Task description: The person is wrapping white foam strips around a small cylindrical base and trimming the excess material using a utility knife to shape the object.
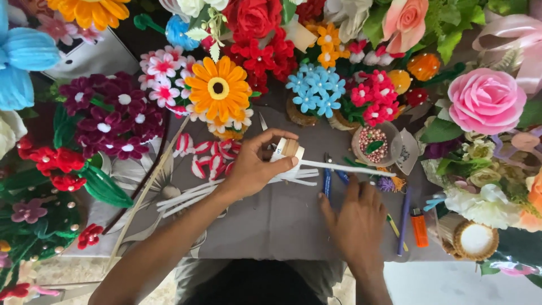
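White pipe cleaner (344,167) and small wooden spool (290,149) are gripped by the left hand (254,166) — the right hand (357,217), fingers spread, is pressed on blue-handled pliers (327,179).

The right hand (357,217) covers the handles of the blue pliers (327,178), the left hand (254,166) hides most of the small wooden spool (289,149), and the blue pipe-cleaner flower (20,59) is cut by the left edge.

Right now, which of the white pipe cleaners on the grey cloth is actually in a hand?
The single white pipe cleaner held by the left hand with a small wooden spool; it points right. The other white pipe cleaners lie loose beneath that forearm.
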